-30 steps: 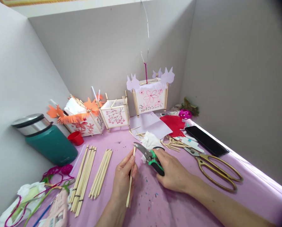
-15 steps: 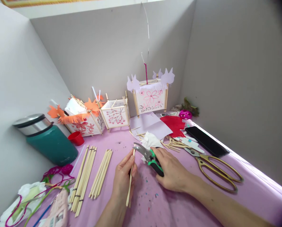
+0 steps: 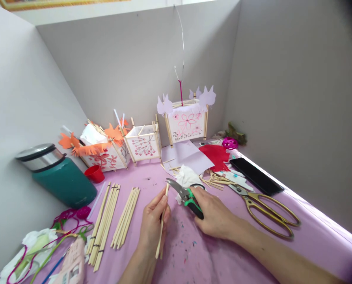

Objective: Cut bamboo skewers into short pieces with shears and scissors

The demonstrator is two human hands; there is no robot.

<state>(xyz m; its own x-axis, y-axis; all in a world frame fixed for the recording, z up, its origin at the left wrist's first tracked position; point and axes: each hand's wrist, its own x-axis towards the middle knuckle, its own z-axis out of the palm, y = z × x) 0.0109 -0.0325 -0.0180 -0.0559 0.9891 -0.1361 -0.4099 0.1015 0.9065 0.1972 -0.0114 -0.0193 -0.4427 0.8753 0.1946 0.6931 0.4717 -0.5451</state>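
Note:
My left hand (image 3: 154, 215) is closed around a thin wooden stick (image 3: 160, 234), held slanting with its upper tip past my fingers. Green and black pruning shears (image 3: 184, 194) are gripped in my right hand (image 3: 213, 211). Their curved blades lie right by the stick's upper end; whether they touch it I cannot tell. To the left of my left hand lies a row of cut sticks (image 3: 126, 219). Beyond it are longer sticks (image 3: 105, 225) with black bands. A crumpled white tissue (image 3: 189, 175) sits just behind the shears.
Three paper lanterns stand at the back: orange-fringed (image 3: 105, 157), plain white (image 3: 143, 146) and lilac-fringed (image 3: 187, 122). On the left are a teal bottle (image 3: 65, 181), red cup (image 3: 94, 173) and pink glue gun (image 3: 72, 260). Gold-handled scissors (image 3: 270, 213) and a black phone (image 3: 257, 176) lie right.
The view has shifted very slightly. Both hands keep nearly the same pose, with the shears still at the stick's upper end.

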